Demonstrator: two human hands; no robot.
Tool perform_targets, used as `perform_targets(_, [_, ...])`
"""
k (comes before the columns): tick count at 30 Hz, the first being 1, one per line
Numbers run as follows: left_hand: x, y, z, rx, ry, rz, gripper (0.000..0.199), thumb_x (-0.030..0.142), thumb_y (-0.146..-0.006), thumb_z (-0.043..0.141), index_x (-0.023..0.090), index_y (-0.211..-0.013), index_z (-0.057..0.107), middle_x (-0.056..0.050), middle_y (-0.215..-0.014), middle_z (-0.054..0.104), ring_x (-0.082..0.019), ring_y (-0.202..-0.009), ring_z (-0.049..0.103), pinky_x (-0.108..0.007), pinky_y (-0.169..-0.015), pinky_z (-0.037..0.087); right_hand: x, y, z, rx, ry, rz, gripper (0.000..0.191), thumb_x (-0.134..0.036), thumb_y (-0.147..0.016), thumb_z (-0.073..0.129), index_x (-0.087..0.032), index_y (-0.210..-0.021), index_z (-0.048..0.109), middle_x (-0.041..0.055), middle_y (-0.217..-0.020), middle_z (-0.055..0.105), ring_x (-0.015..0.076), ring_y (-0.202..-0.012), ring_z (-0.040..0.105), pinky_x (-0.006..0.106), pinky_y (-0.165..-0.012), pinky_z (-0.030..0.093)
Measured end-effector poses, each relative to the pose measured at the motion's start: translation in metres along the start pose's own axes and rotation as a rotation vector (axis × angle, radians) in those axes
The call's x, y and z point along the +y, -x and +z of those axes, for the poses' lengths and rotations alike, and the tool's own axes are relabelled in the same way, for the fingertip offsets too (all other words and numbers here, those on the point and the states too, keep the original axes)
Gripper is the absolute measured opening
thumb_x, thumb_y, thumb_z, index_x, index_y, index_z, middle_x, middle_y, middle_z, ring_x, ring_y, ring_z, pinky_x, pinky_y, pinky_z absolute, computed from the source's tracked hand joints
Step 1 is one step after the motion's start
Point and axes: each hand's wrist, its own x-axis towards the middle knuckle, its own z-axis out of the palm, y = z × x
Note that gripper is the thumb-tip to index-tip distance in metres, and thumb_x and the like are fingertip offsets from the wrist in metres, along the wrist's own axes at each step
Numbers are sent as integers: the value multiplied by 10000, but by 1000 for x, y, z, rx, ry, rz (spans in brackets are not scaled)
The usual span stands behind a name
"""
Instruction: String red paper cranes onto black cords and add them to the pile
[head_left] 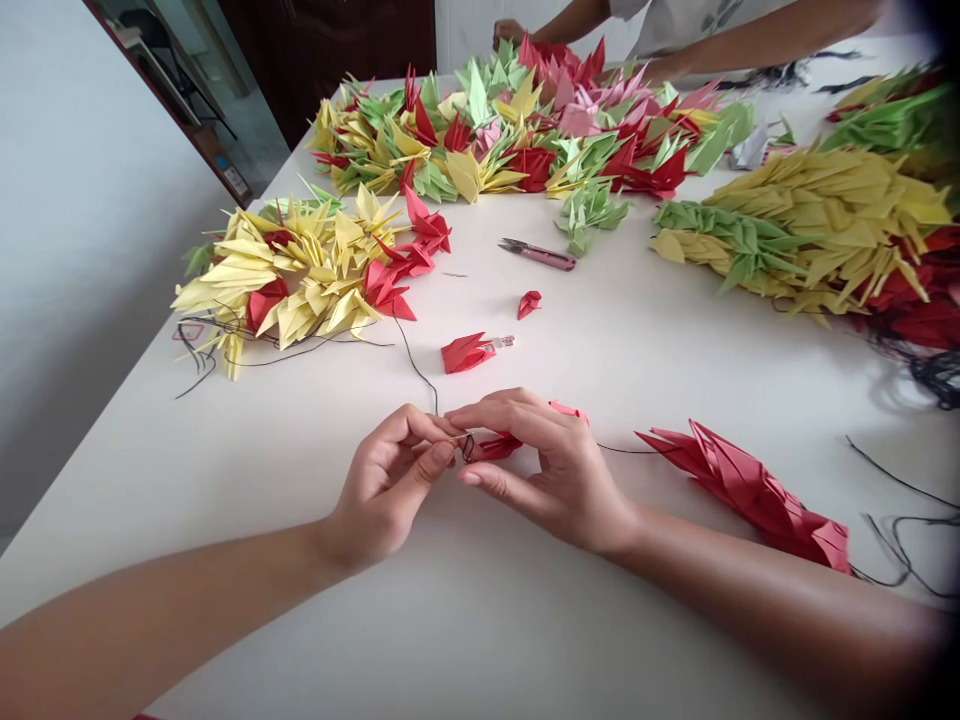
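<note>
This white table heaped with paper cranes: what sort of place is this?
Likely a small craft workroom or home: strings of origami cranes, black thread and pink-handled snips lie out together.

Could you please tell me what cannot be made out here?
Head view:
- Black thread's path through the red paper crane: hidden by the left hand and right hand.
- Co-worker's upper body: cut off by the top edge.
- Far-right paper cranes: cut off and blurred at the right edge.

a red folded-paper crane [495, 447] is half hidden between the left hand [390, 485] and right hand [555, 470]. a tiny clear object [501, 342] is too small to tell. a co-worker's bare forearm [750, 35] runs off the top edge, and green paper cranes [892, 125] blur into darkness at the right edge.
</note>
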Motion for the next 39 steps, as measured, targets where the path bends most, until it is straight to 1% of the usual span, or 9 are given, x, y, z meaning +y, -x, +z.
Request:
perform_targets(6, [-3,0,-1,0,-49,-2,143,250,-903,600,173,-785,578,-26,-801,631,-117,-759,588,-235,-716,497,-1,1,4,48,-153,198,170,-242,-816,709,-215,-984,723,39,-931,740,146,-852,667,262,-689,573])
perform_targets(12, [-3,1,-2,22,-129,4,155,258,-912,588,188,-774,579,14,-737,573,-74,-644,496,-192,-635,447,1,0,2,41,-210,233,84,-207,-826,681,-233,-875,744,43,-982,740,166,-906,662,294,-714,577])
perform_targets(15, [-1,1,-2,68,-190,15,163,283,-903,599,190,-771,579,6,-821,576,-64,-615,466,-198,-589,423,1,0,0,7,-285,262,72,-226,-858,647,-210,-871,716,62,-1040,720,174,-938,656,302,-707,572])
perform_targets(18, [1,0,-4,115,-232,31,175,297,-878,632,180,-753,594,-4,-924,562,-40,-565,429,-205,-524,384,-1,2,-2,-21,-354,274,104,-231,-903,573,-174,-843,635,77,-990,703,150,-835,658,280,-641,561])
perform_targets(20, [1,-2,-5,132,-249,60,164,286,-856,660,180,-739,616,-2,-858,559,-54,-585,464,-210,-517,381,-1,5,-2,-28,-349,273,97,-215,-930,514,-169,-882,585,56,-876,682,121,-728,646,260,-606,554])
perform_targets(24, [2,-5,-7,189,-227,116,130,243,-812,710,187,-711,649,-3,-721,603,-98,-646,547,-216,-529,407,-1,7,-1,-75,-256,252,96,-175,-959,411,-180,-954,507,36,-889,659,57,-544,563,214,-517,506])
perform_targets(30, [1,-5,-9,234,-162,168,134,213,-782,733,191,-668,666,7,-669,617,-92,-603,534,-218,-514,409,-7,-2,-7,-133,3,171,112,-130,-917,410,-186,-843,473,-26,-662,523,70,-530,449,194,-483,377])
perform_targets(35, [0,-6,-8,202,-180,172,120,193,-794,719,198,-681,676,5,-674,626,-95,-615,546,-222,-525,415,-10,-3,-11,-135,169,65,166,-94,-880,399,-160,-859,549,-23,-642,532,66,-518,425,194,-489,337])
perform_targets(39, [1,-6,-7,179,-190,165,117,197,-796,719,201,-686,677,4,-680,625,-95,-617,541,-222,-527,407,-8,-2,-11,-108,308,-83,153,-153,-896,431,-155,-840,574,-19,-633,528,74,-506,403,213,-478,298])
